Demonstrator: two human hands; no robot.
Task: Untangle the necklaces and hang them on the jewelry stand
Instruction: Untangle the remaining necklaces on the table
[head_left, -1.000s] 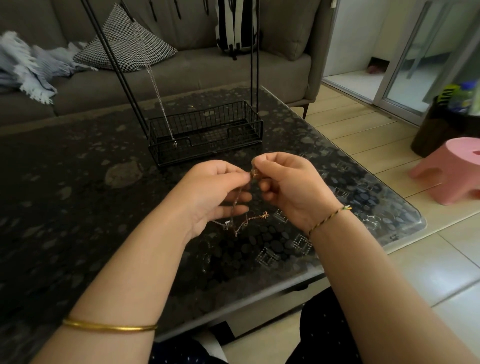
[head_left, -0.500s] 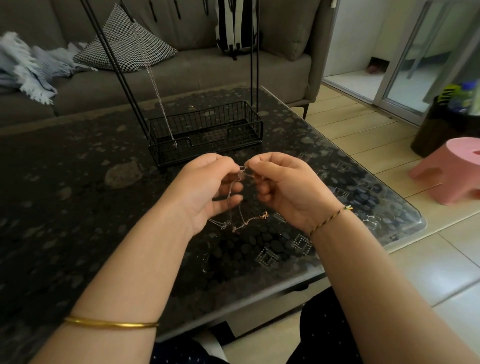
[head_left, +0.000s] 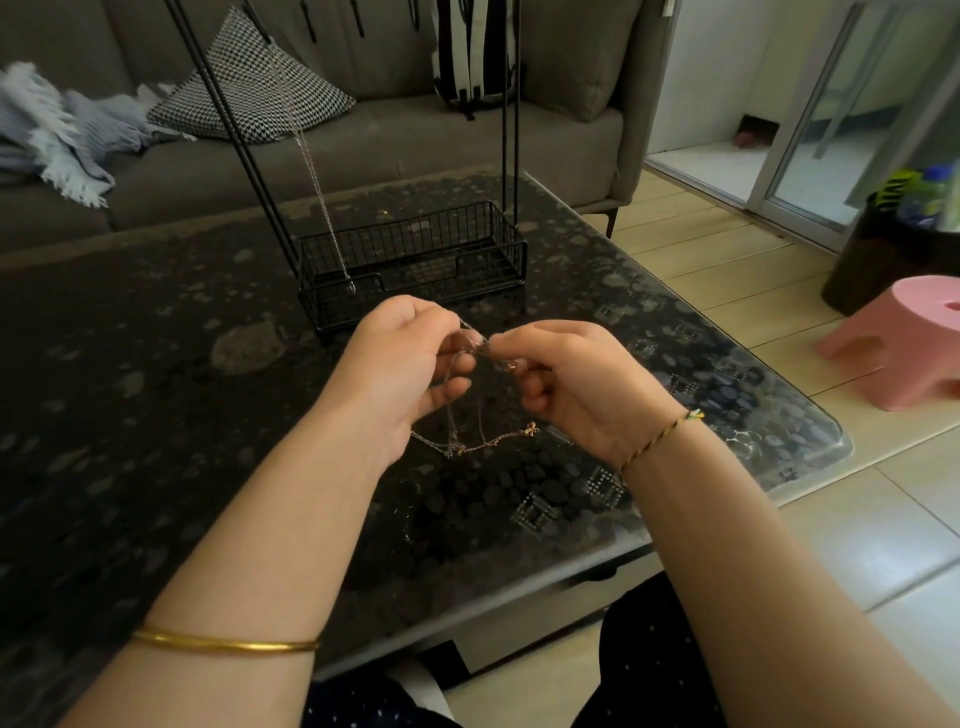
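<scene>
Nearest the camera: a gold bangle (head_left: 223, 645) on the left forearm and a twisted cord bracelet (head_left: 661, 436) on the right wrist.

Both hands are raised just above the table (head_left: 156, 374), close together, fingertips almost meeting.

Left hand (head_left: 410, 364): grip closed, thumb and forefinger pinching the chains at the top of the tangled necklaces (head_left: 470, 447). The other fingers are curled beneath.

Right hand (head_left: 576, 384): grip closed, fingertips pinching the same knot from the other side.

From the pinch point the thin silver and gold strands hang between the hands. Their lower loops lie on the dark pebble-patterned table top. A small gold charm (head_left: 530, 429) sits at the end of one strand near the right wrist.

Beyond the hands: the black wire jewelry stand (head_left: 415, 249), with a basket base and tall uprights, stands on the table. One silver chain (head_left: 311, 176) hangs from it, its lower end reaching the left of the basket.

Farther back: a grey sofa (head_left: 415, 140) with a houndstooth cushion (head_left: 249, 88) and a fringed blanket (head_left: 62, 135). A pink stool (head_left: 898, 343) stands on the floor at right.
</scene>
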